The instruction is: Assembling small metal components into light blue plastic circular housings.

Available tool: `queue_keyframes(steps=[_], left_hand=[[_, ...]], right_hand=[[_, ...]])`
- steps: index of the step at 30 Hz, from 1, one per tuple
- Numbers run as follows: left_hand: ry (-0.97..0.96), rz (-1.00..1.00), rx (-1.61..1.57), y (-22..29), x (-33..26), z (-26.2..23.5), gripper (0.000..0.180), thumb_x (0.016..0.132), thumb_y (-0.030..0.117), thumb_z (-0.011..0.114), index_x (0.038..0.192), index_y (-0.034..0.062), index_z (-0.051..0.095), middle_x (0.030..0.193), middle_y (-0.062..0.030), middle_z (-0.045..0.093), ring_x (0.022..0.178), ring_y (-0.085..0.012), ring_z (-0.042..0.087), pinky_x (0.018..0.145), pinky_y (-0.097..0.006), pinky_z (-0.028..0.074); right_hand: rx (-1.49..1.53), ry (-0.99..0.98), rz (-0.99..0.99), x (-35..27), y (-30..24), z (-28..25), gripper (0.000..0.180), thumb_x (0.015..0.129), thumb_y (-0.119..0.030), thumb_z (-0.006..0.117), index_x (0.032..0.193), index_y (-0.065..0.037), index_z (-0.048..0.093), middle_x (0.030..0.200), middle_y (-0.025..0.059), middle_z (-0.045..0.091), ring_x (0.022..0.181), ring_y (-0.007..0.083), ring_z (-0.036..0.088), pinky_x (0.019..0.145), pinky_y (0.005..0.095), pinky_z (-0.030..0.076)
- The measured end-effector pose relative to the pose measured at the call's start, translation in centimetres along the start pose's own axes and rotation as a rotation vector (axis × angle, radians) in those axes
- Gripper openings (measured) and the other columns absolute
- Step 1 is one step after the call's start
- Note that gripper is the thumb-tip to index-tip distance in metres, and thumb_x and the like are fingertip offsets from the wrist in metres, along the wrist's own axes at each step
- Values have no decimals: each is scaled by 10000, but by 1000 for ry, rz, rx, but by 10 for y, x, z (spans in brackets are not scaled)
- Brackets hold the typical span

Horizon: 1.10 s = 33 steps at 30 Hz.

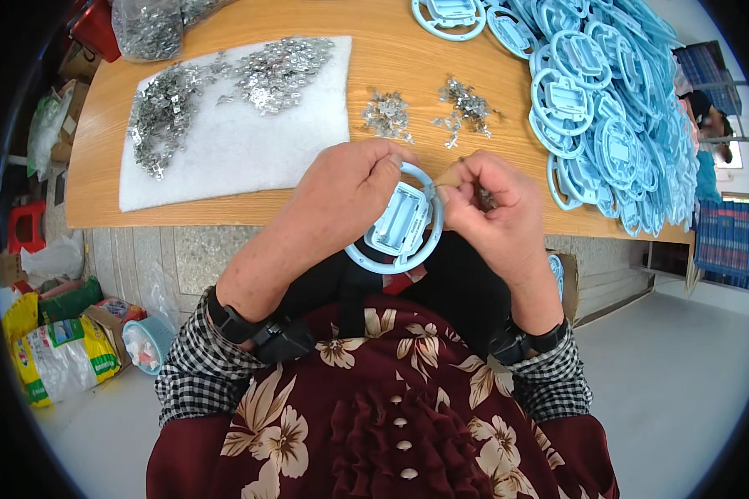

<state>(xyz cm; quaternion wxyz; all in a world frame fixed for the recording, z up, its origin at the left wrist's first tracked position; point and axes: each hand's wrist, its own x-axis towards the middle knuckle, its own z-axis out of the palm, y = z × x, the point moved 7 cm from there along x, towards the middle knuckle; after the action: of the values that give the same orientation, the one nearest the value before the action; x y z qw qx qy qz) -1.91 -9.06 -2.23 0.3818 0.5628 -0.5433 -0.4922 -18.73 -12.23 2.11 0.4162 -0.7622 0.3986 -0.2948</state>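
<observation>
My left hand grips a light blue plastic ring part shaped like a small steering wheel, with a rectangular housing in its middle. It hangs just past the table's front edge, above my lap. My right hand is closed, with thumb and forefinger pinched at the ring's upper right rim. Small metal clips show inside its curled fingers; what the fingertips pinch is too small to make out. Two little heaps of silvery metal clips, a left heap and a right heap, lie on the table just beyond my hands.
A white foam sheet on the wooden table carries more metal clips. A clear bag of clips stands at the far left. Light blue ring parts are piled high on the right. Bags and a basket stand on the left floor.
</observation>
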Motion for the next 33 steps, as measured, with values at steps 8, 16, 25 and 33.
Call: queue_keyframes(steps=[8, 16, 25, 33], left_hand=[[44, 11, 64, -1, 1, 0, 346, 1036, 210, 466, 1123, -39, 691, 866, -108, 716, 800, -148, 656, 752, -316, 528], [87, 29, 99, -3, 1, 1, 345, 1040, 214, 468, 1121, -35, 692, 923, -147, 726, 851, -196, 674, 799, -339, 528], [-108, -71, -310, 0, -13, 12, 322, 1075, 212, 453, 1231, 2, 640, 1015, -21, 693, 901, -66, 631, 807, -232, 521], [-131, 243, 99, 33, -27, 8, 365, 981, 126, 548, 1324, 11, 595, 1102, -103, 647, 981, -173, 636, 835, -307, 519]], right_hand=[[-400, 70, -361, -8, -22, 17, 157, 761, -39, 752, 886, -60, 660, 727, 58, 602, 594, 222, 600, 521, 337, 464], [-603, -14, -297, -25, -29, 18, 306, 751, -43, 742, 1052, -89, 716, 817, 72, 647, 694, 285, 638, 603, 393, 518], [333, -78, 331, -26, 28, 12, 308, 1034, -309, 605, 1085, -11, 667, 800, -23, 641, 653, 68, 559, 549, 253, 450], [525, -222, 477, -31, 30, 18, 324, 1046, -374, 577, 1014, -64, 665, 744, -56, 582, 588, 20, 486, 514, 177, 402]])
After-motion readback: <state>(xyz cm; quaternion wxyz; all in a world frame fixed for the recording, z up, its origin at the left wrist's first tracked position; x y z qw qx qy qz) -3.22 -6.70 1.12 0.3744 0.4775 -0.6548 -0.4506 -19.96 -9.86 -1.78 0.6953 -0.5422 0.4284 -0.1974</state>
